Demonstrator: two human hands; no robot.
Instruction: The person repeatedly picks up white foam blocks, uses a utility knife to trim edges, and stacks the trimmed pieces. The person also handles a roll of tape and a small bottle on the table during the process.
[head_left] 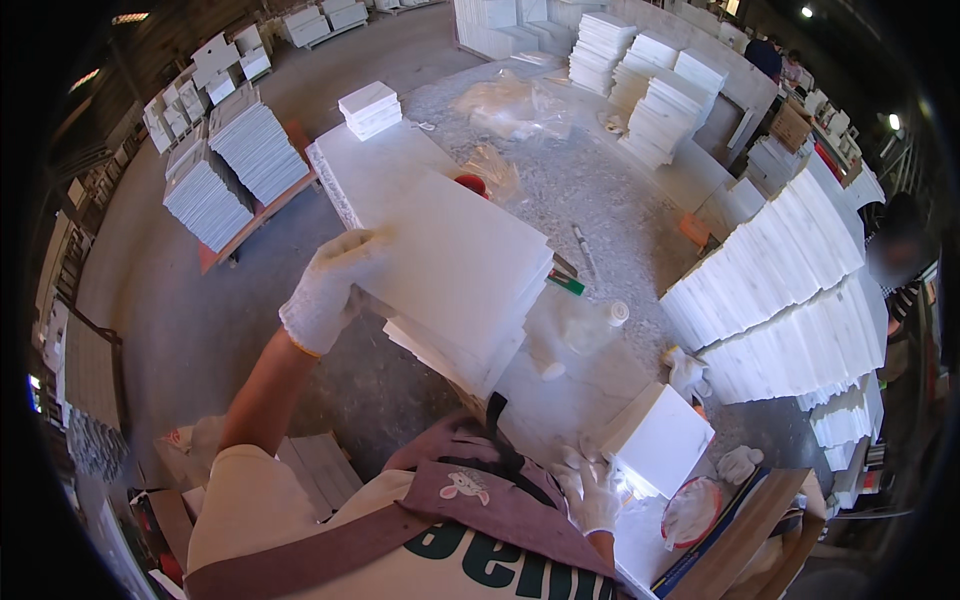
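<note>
My left hand (335,280), in a white knit glove, pinches the left corner of a white stone tile (450,250). That tile lies tilted over a stack of similar tiles (460,355), and I cannot tell whether it rests on them. My right hand (588,488), also gloved, lies flat with fingers spread on the pale work surface (540,410). Just right of it is another white tile (655,440), brightly lit along its lower left side. A white bottle (600,325) lies between the two tile groups, and a green-ended tool (566,282) pokes out beside the stack.
Tall rows of white tiles (775,260) stand on the right. A cardboard box (735,540) and a red-rimmed round container (692,512) are near my right arm. Tile stacks on a pallet (255,225) stand at the left; crumpled clear plastic (515,105) lies at the far side.
</note>
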